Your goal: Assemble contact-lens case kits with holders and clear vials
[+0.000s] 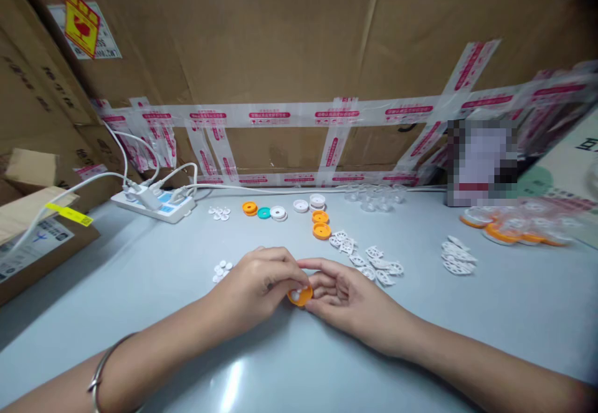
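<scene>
One round, shallow orange cup, white bits inside, is clamped by the right grip over the desk; touched by the left grip, closure can't be told. One teal disc is seen.

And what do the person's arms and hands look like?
The left hand and right hand are bare, with no gloves. No sleeves show on the left forearm or right forearm. A thin, curved, silvery bangle circles the left one.
</scene>
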A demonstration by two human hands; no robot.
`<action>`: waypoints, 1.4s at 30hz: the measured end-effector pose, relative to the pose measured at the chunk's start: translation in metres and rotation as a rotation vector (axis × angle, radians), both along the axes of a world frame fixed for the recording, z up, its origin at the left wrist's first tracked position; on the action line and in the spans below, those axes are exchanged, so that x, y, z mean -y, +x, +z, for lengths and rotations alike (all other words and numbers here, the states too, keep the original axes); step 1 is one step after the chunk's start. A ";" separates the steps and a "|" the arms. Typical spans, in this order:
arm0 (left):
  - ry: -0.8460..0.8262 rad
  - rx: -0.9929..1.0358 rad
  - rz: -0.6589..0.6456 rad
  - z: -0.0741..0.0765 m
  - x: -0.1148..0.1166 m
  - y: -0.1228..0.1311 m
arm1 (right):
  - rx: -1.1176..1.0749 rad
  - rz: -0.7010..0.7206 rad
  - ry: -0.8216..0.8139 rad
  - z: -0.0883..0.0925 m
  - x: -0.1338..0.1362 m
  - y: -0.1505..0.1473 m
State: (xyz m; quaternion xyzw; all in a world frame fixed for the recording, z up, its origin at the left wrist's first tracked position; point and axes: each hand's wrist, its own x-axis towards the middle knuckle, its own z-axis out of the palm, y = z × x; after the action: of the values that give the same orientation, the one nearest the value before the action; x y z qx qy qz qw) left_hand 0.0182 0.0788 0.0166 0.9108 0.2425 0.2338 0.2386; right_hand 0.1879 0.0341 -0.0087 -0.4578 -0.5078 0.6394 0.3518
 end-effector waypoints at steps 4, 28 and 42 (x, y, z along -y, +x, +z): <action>-0.076 0.036 0.036 -0.001 0.002 0.001 | -0.014 0.019 0.012 0.001 0.001 0.000; -0.487 0.004 0.332 0.000 -0.002 0.006 | 0.050 0.057 0.248 -0.004 0.003 -0.004; -0.691 0.082 0.292 0.006 -0.002 0.007 | -0.028 0.010 0.216 -0.010 0.007 -0.005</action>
State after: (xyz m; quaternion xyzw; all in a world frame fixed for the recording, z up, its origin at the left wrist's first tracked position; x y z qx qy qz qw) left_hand 0.0253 0.0806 0.0228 0.7223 0.4245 0.2060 0.5056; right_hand 0.1834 0.0271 -0.0187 -0.4060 -0.5709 0.5890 0.4029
